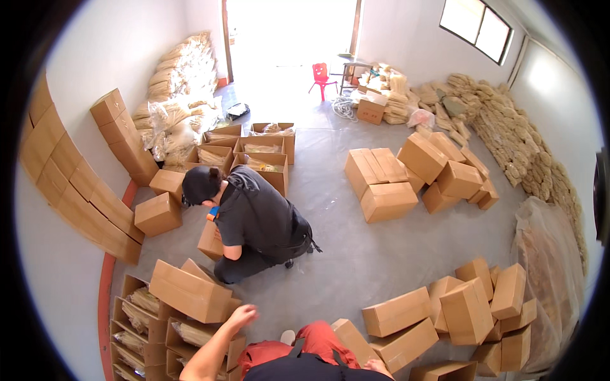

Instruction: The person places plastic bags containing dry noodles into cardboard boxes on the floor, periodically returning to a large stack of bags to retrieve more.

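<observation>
My left hand (244, 315) is held out in the air beside a closed cardboard box (190, 292), which lies tilted on top of other boxes. Its fingers are loosely bent and point to the right; nothing shows in them. Low in the picture, my right hand (377, 366) is next to a long cardboard box (354, 341) by my right leg. Most of that hand is cut off by my body, so its grip and any contact with the box are hidden. Under my left forearm stand open boxes (175, 349) filled with pale bundles in clear plastic.
A co-worker (264, 213) in dark clothes crouches ahead, bent over a small box (210, 241). Open filled boxes (262, 149) stand beyond. Closed boxes are piled at centre right (387, 190) and near right (467, 311). Pale bundles (502, 127) line the right wall. A red chair (322, 79) stands by the doorway.
</observation>
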{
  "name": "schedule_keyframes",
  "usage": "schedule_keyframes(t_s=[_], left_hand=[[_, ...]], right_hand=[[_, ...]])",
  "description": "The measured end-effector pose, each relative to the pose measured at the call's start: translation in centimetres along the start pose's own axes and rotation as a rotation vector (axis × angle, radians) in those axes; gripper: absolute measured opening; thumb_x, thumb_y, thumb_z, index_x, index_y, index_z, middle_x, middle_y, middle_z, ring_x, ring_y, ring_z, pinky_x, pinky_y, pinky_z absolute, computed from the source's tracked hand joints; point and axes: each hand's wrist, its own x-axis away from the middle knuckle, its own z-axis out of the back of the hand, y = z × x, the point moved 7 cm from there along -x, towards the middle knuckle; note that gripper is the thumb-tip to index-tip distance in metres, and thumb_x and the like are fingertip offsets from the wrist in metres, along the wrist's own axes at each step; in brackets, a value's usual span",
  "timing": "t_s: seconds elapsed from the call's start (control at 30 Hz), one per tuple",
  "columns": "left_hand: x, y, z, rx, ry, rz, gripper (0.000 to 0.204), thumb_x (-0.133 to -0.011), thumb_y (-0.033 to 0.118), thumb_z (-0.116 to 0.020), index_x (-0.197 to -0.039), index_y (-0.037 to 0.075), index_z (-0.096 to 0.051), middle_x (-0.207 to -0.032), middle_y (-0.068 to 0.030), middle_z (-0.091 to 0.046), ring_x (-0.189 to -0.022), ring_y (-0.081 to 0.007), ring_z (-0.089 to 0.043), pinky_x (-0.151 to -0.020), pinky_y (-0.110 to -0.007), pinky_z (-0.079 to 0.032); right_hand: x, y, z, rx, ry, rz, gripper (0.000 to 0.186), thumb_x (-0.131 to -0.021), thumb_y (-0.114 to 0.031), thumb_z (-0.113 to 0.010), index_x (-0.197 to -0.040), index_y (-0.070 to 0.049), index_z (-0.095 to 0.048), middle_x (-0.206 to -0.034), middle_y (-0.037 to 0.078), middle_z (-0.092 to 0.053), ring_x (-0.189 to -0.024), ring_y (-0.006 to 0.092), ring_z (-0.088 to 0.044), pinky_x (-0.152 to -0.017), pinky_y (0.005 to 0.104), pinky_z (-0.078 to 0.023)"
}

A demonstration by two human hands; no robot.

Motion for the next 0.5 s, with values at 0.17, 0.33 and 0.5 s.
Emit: schedule_keyframes(t_s=[0.17,0.33,0.5], left_hand=[[-11.4,19.7,-9.3,0.008,-0.289,-0.164,0.032,-0.086,0.02,-0.051,-0.115,0.007,-0.048,-0.101,-0.0059,-0.059,-0.089,-0.0132,-0.056,-0.074,-0.027,-0.045],[-20.8,26.2,-11.1,0.078,-0.236,-0.254,0.03,-0.087,0.017,-0.049,-0.115,0.006,-0.048,-0.102,-0.0072,-0.059,-0.089,-0.0142,-0.056,-0.074,-0.03,-0.046],[-27.4,29.4,-11.4,0.277,-0.018,-0.011,0.032,-0.086,0.016,-0.049,-0.116,0.003,-0.046,-0.103,-0.0098,-0.058,-0.088,-0.0179,-0.057,-0.074,-0.03,-0.047]], right_hand=[[-4.5,-7.4,2.8,0.056,-0.011,-0.022,0.027,-0.081,-0.009,-0.051,-0.107,-0.002,-0.049,-0.088,0.013,-0.06,-0.074,0.0239,-0.061,-0.061,0.0368,-0.051],[-12.6,-21.1,7.1,0.061,0.011,-0.006,0.022,-0.082,-0.008,-0.049,-0.103,-0.003,-0.05,-0.086,0.013,-0.06,-0.07,0.0248,-0.061,-0.059,0.0384,-0.052],[-23.5,-42.3,14.3,-0.084,0.103,0.12,0.018,-0.082,-0.008,-0.047,-0.099,-0.004,-0.051,-0.085,0.014,-0.06,-0.066,0.0257,-0.061,-0.056,0.0399,-0.053]])
